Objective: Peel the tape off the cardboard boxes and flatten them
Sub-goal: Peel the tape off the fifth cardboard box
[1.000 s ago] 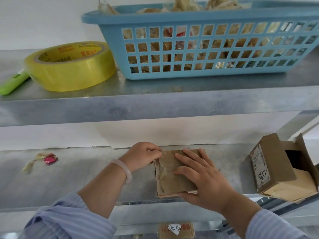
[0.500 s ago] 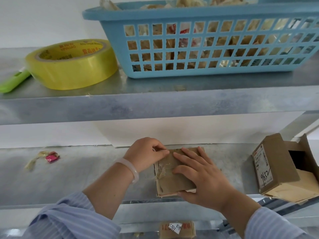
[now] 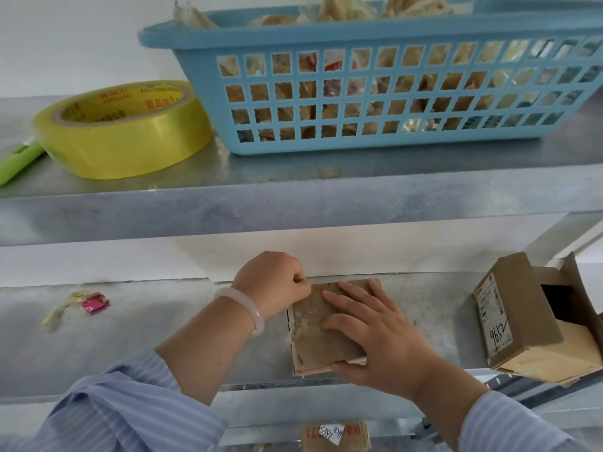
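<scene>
Left hand (image 3: 272, 282) is curled, fingertips pinched on the far end of the clear tape strip (image 3: 301, 322) at the far-left corner of the flattened cardboard box (image 3: 329, 349), which lies on the lower metal shelf (image 3: 146, 337) near its front edge. The strip is run far-to-near along the box's left edge, right beside the left hand, so a pull toward the person is likely called for. Right hand (image 3: 375, 340) is spread flat, pressed on the box top; an opened carton (image 3: 518, 321) is left unflattened well apart at right.

Tape roll (image 3: 124, 128) left of basket (image 3: 375, 93) on upper shelf (image 3: 293, 207), open box (image 3: 528, 318) right of flattened box (image 3: 323, 331)
</scene>
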A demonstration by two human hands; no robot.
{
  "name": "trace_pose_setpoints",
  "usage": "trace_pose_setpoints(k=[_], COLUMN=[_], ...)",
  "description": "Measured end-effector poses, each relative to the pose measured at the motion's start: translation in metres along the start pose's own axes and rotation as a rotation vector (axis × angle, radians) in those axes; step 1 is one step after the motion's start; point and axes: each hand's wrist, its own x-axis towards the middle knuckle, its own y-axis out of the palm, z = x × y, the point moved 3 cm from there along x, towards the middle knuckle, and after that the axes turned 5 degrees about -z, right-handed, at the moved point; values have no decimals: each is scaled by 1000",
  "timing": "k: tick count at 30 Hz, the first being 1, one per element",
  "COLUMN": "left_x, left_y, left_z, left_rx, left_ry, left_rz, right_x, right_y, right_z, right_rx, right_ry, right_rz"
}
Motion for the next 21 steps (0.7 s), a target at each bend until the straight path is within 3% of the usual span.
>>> trace_pose_setpoints(k=[4, 8, 11, 15, 21], left_x=[4, -2, -13, -17, -13], left_y=[3, 18, 30, 35, 31], left_z=[6, 23, 30, 32, 34], left_rx=[-114, -542, -832, -882, -906], left_ry=[-17, -183, -320, -370, -366], left_rz=[72, 180, 190, 178, 225], right_x=[-3, -2, 4, 7, 0], right_y=[-5, -8, -1, 2, -3], right_z=[-2, -8, -6, -5, -4], right_rx=[64, 121, 4, -55, -13], right_ry=[43, 170, 244, 232, 247], right_rz=[0, 35, 111, 166, 107])
